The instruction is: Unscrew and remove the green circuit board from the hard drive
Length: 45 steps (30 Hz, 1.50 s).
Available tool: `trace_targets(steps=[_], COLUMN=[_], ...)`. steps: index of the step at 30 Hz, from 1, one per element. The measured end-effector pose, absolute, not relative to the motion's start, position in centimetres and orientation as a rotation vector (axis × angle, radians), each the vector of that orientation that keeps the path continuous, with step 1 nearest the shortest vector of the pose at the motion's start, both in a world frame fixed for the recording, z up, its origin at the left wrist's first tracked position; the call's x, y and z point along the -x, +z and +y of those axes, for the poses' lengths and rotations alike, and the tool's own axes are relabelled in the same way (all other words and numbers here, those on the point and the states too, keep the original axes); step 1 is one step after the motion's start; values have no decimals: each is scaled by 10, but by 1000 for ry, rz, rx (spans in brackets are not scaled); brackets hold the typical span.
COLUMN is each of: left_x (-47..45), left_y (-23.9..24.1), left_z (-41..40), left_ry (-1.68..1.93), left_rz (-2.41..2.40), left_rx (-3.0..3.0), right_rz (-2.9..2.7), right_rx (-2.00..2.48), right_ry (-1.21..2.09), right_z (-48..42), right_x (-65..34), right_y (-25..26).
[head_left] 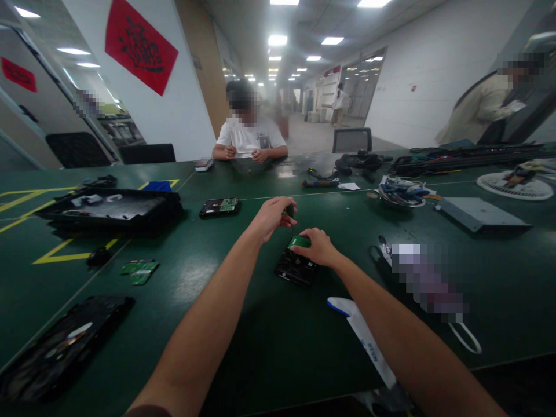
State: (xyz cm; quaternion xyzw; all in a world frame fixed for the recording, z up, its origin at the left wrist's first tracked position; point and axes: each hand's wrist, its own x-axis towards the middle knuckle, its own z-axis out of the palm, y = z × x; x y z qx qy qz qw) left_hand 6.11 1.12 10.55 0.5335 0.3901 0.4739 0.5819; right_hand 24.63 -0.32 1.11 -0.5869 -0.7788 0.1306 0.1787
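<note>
A black hard drive lies on the green table in front of me, with a green circuit board at its far end. My right hand grips that far end, thumb and fingers on either side of the board. Above the drive, my left hand is closed in a pinch around a thin dark tool, whose narrow tip points down toward the board. The fingers partly cover the tool, so its exact kind is unclear. Farther off to the left lies another hard drive, board side up.
Left on the table are a black tray, loose green boards and a black casing. Right are a white-blue strip, a grey metal box and a bowl of wires. A person sits opposite.
</note>
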Motion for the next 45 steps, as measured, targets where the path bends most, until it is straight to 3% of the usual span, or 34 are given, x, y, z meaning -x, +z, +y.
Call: trace_targets(steps=[45], left_x=[-60], left_y=[110], left_z=[10], left_ry=[1098], left_rz=[933], left_rx=[-1332], right_rz=[-2189], right_rx=[1685], right_ry=[367], right_z=[-5], right_x=[-246], right_y=[13])
